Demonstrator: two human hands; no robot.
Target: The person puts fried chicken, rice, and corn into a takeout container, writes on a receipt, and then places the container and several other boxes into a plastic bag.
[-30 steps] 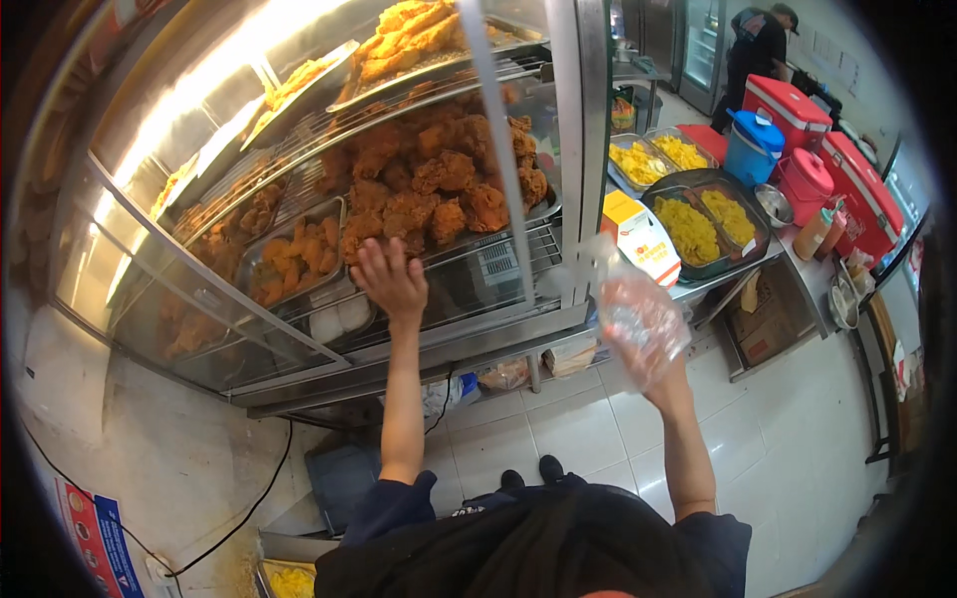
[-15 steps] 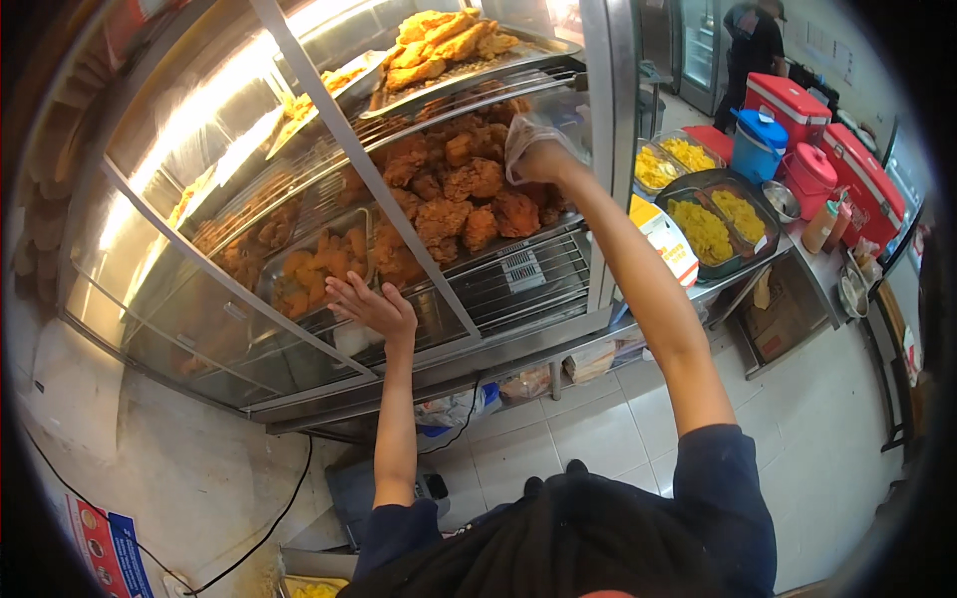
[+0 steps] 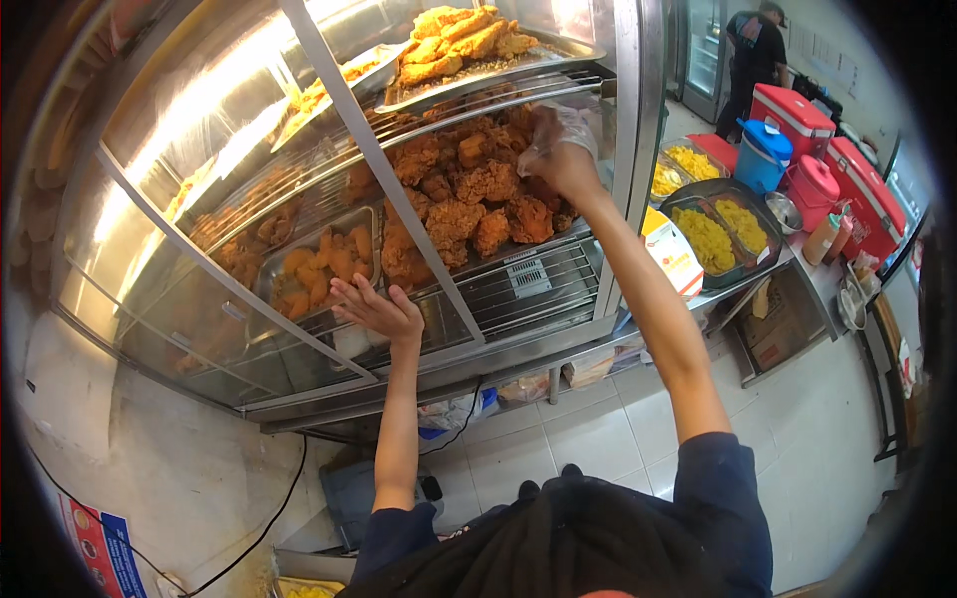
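My right hand (image 3: 566, 167) reaches through the open side of a glass display cabinet (image 3: 364, 130), clear plastic (image 3: 570, 130) wrapped about it. Its fingers are among or just beside pieces of fried chicken (image 3: 488, 182) heaped on the middle rack; plastic and chicken hide whether they grip anything. My left hand (image 3: 384, 313) is raised at the cabinet's front with fingers spread and holds nothing. Behind it, inside the cabinet, lies a metal tray (image 3: 373, 239) of smaller orange-brown fried pieces (image 3: 324, 267). On the top shelf, golden fried pieces (image 3: 454, 45) fill another tray (image 3: 558, 48).
Right of the cabinet, a counter holds a black tray (image 3: 736, 267) of yellow food, a white-and-yellow box (image 3: 670, 257), a blue jug (image 3: 761, 157), a pink jug (image 3: 812, 184) and red coolers (image 3: 865, 194). Another person (image 3: 755, 60) stands at the far right. A cable (image 3: 269, 533) hangs lower left.
My right hand has turned within the cabinet, and the plastic around it now bunches toward the right. The left hand stays spread at the front. The view has shifted slightly.
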